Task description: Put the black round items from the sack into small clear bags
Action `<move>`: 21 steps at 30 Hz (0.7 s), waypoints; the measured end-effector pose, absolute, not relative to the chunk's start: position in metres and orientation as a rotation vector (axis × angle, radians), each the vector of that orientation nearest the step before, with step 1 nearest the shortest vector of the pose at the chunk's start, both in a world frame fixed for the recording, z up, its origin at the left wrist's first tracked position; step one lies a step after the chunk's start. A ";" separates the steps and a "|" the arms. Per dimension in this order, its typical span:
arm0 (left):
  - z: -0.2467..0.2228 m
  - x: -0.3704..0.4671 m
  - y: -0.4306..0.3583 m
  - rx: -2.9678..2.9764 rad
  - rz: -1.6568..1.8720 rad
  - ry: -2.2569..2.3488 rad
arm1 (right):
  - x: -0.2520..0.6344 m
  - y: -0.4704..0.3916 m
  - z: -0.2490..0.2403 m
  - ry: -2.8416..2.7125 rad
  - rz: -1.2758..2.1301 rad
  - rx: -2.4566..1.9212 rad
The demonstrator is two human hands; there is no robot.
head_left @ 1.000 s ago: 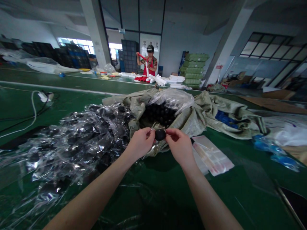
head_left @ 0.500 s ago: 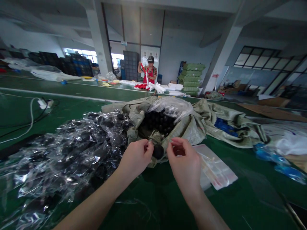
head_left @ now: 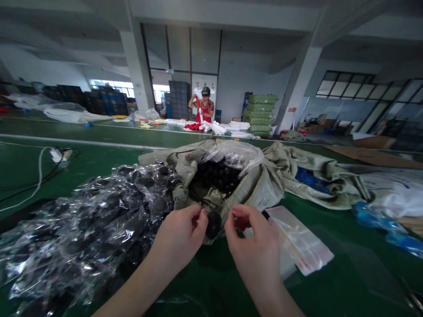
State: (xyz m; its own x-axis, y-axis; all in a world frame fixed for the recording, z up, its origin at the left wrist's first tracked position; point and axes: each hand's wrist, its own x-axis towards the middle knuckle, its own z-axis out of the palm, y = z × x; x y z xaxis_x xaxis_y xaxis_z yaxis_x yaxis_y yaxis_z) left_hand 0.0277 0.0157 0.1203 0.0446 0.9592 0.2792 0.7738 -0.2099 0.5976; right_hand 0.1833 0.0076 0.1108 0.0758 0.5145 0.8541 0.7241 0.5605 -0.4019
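Note:
A round black ball (head_left: 213, 225) hangs between my two hands, seemingly inside a thin clear plastic bag whose edges barely show. My left hand (head_left: 183, 229) is closed in a pinch at the bag's left side, close against the ball. On the other side my right hand (head_left: 253, 229) pinches with thumb and forefinger, the other fingers curled. Just beyond them an open woven sack (head_left: 271, 185) holds many loose black balls (head_left: 220, 174). Left of my hands lies a big heap of black balls wrapped in clear bags (head_left: 109, 211).
Flat clear bags (head_left: 302, 240) lie by my right hand on the green table (head_left: 99, 152). Another woven sack (head_left: 333, 193) with blue contents and blue wrapped pieces (head_left: 380, 218) sit to the right. A white plug with cables (head_left: 60, 154) lies left. Across the table stands a co-worker (head_left: 205, 108).
My hands and the ball between them sit slightly lower and further left in view, partly because the view has tilted up. Both pinches stay closed. The heap and sack look unchanged.

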 end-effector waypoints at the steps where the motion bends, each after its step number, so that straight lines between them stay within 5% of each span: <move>1: 0.121 0.028 0.015 2.048 0.916 1.777 | 0.183 0.006 0.111 -1.582 -0.225 -1.072; 11: 0.097 0.034 0.043 1.970 0.746 1.810 | 0.185 0.037 0.088 -1.495 0.426 -1.299; 21: 0.096 0.037 0.042 1.902 0.876 1.692 | 0.198 0.039 0.098 -1.538 0.501 -1.135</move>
